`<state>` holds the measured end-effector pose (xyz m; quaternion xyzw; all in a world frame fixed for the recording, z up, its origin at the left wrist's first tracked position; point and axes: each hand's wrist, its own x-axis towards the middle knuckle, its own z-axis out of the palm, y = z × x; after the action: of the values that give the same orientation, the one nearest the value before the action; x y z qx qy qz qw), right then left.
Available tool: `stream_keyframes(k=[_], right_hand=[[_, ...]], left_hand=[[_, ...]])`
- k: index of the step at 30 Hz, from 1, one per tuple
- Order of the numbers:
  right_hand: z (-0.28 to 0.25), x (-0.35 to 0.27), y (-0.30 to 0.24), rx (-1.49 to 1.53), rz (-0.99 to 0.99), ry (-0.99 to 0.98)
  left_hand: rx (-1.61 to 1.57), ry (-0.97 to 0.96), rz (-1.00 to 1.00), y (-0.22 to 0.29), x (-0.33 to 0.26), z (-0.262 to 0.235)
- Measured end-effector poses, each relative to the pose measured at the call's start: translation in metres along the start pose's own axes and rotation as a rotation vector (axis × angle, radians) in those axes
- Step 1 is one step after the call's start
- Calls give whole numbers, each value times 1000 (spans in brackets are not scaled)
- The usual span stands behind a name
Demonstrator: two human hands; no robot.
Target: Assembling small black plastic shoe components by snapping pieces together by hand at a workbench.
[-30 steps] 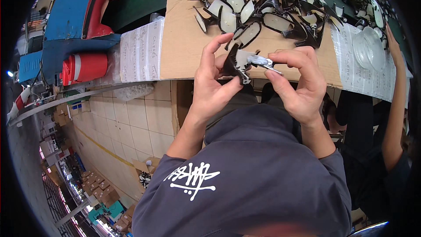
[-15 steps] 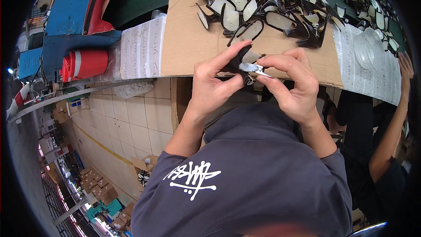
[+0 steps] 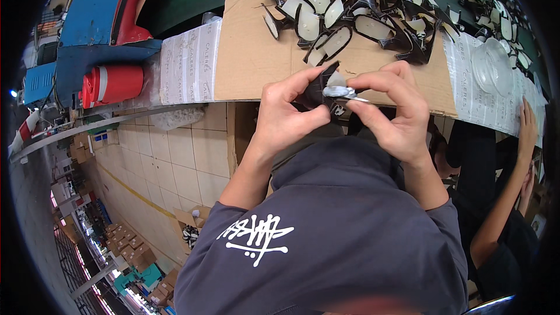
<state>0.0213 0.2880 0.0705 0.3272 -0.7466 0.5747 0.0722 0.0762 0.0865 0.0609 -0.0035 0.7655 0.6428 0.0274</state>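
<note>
A small black part with a pale, shiny insert is held at the centre of the frame, just in front of the cardboard sheet on the bench. It is pinched from the left by the left hand, thumb and forefinger pressed together on the black body, while the right hand is closed in a fingertip grip on the insert's right edge. The step is judged best done with the black body kept steady and the insert eased squarely into place, not twisted. One such part is held; well over a dozen like parts lie heaped across the upper right of the frame, too tangled for an exact count. One red cylinder lies at the left, and one other person's hand rests at the right edge
</note>
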Motion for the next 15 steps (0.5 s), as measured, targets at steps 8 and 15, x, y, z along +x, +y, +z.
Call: stream_keyframes(k=[8,15], right_hand=[[2,5,5,-164,-71,115],[-3,5,13,-191,7,205]], left_hand=[[23,65,17,-3,-3,7],[124,-31,-69,-3,-4,-1]])
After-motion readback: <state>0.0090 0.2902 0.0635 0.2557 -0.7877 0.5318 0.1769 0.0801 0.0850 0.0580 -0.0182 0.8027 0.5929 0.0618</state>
